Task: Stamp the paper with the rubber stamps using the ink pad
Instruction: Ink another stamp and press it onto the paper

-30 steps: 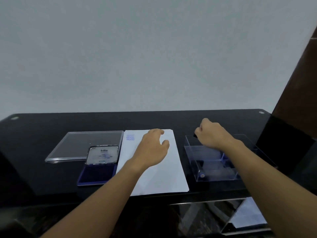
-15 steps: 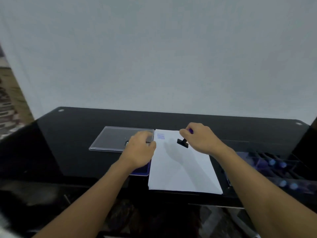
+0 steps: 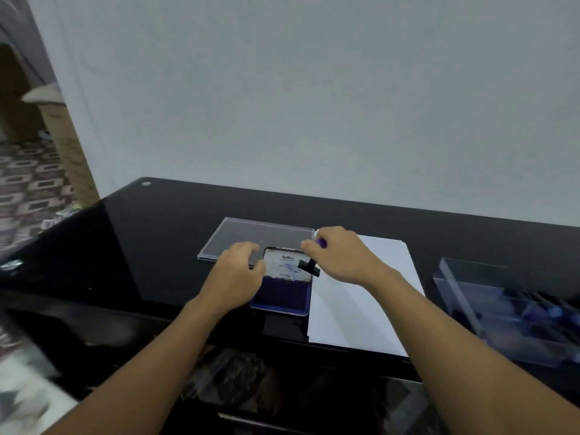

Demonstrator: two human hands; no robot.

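My right hand (image 3: 343,260) grips a small rubber stamp (image 3: 310,267) with a purple knob and a black base, holding it tilted above the open ink pad (image 3: 282,298). The pad's blue inking surface lies toward me, and its lid (image 3: 284,266), labelled Artline, stands raised behind it. My left hand (image 3: 237,276) rests at the pad's left side with its fingers curled against the lid's edge. White paper (image 3: 351,312) lies just right of the pad; my right hand hides its far left corner.
A clear plastic lid (image 3: 248,238) lies flat behind the ink pad. At the right stands a clear box (image 3: 508,312) holding several purple-topped stamps. Everything sits on a black glossy table (image 3: 141,246), whose front edge runs close to me.
My right hand took a stamp from the box and carried it left across the paper to above the ink pad. My left hand moved off the paper to the pad. The camera swung left.
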